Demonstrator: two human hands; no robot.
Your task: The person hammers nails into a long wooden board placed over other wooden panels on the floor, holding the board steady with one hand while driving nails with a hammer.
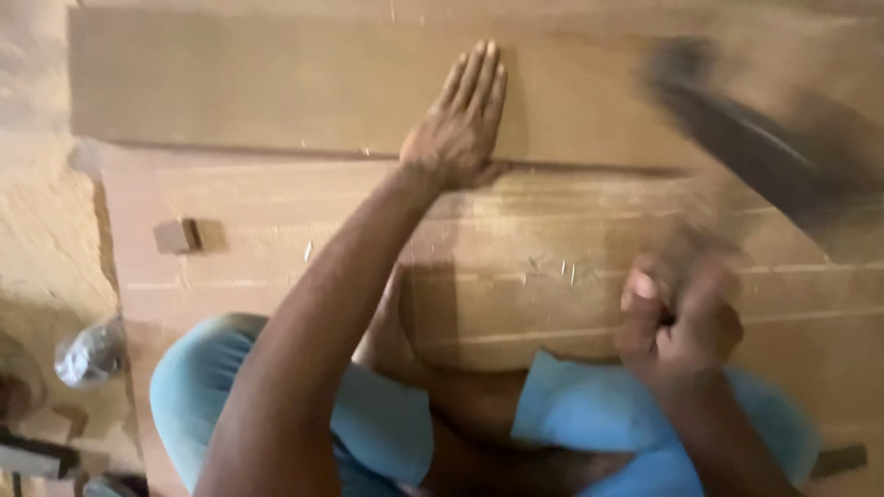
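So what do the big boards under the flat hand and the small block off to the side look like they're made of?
The boards look like raw fibreboard or plywood: flat, matte tan, dusty, no clear grain. The left hand presses flat on the upper one. The small block seems like an unfinished wood offcut, same dull brown. Blur leaves both uncertain.
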